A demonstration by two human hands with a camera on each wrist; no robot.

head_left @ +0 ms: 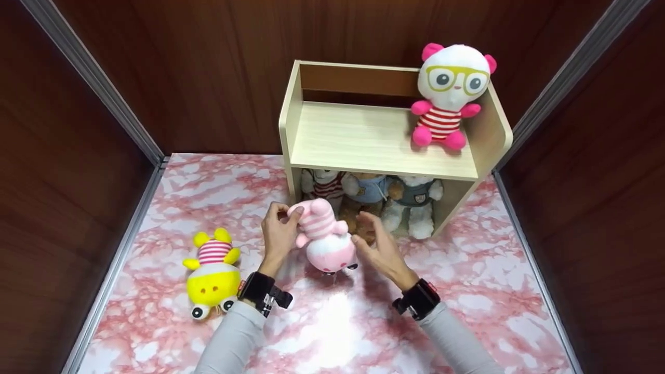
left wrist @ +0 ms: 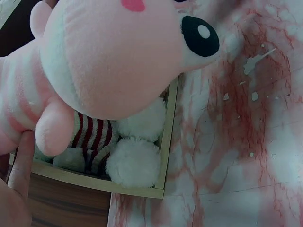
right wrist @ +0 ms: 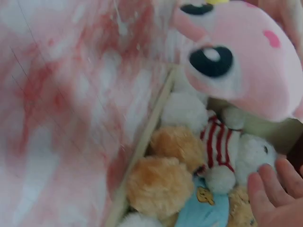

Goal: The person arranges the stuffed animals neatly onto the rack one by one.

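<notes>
A person's left hand (head_left: 279, 236) holds a pink plush toy (head_left: 322, 236) at its leg end: the thumb and the fingers pinch it there. The toy is turned upside down, so its feet are to the far side and its head, with big black-and-white eyes, is to the near side. It is near the middle of the scene, in front of a pale wooden shelf (head_left: 358, 137) and over the pink-and-white marbled surface (head_left: 467, 301).

The right hand (head_left: 383, 254) is just beside the toy's head, on the right. Its fingers are extended and a little spread; whether the thumb touches the head, one cannot tell.

A yellow plush toy (head_left: 213, 275) lies on the surface at the left, beside the left forearm, with its head to the near side. A white-and-pink plush panda (head_left: 452, 98) with yellow glasses sits at the right end of the upper shelf board. In the lower compartment three plush toys are side by side: a striped toy (head_left: 327, 184) at left, a toy in light blue (head_left: 370, 189) in the middle, and a toy in dark clothes (head_left: 417, 195) at right. The person wears grey sleeves (head_left: 228, 337) and a black device (head_left: 258, 292) on each wrist. Dark wooden walls (head_left: 208, 78) stand on the far, left and right sides.
</notes>
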